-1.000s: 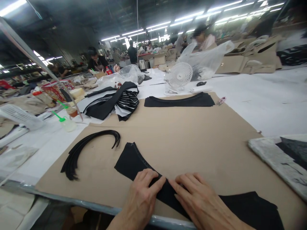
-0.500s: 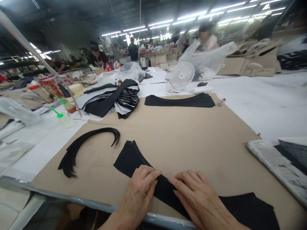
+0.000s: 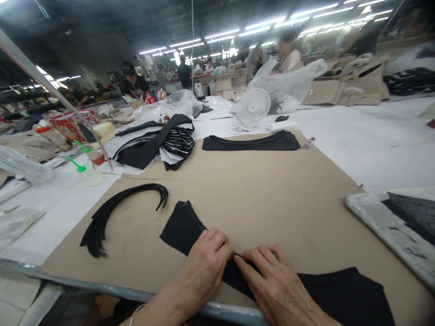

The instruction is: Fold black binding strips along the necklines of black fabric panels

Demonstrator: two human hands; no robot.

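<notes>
A long, curved black fabric piece (image 3: pixel 180 228) lies across brown paper (image 3: pixel 265 194) at the front edge of the table. My left hand (image 3: pixel 209 265) is closed at the middle of its upper curved edge, fingers curled and pressed together on the cloth. Close beside it, my right hand (image 3: pixel 277 283) pinches the same edge between thumb and fingers. The edge looks folded between my fingertips. Both palms cover part of the fabric, whose wide right end (image 3: pixel 350 294) lies flat.
A bundle of curved black strips (image 3: pixel 102 217) lies left. Behind are stacked black pieces (image 3: pixel 251 142), striped black cloth (image 3: pixel 178 138), a white fan (image 3: pixel 253 106) and a plastic bag (image 3: pixel 288 83). A worn board (image 3: pixel 374 217) is at right, green-tipped bottles (image 3: pixel 89 174) at left. People work farther back.
My left hand has rolled over and curled more tightly at the edge, moving closer to my right fingertips. My right hand stays near the same spot. The view has shifted slightly.
</notes>
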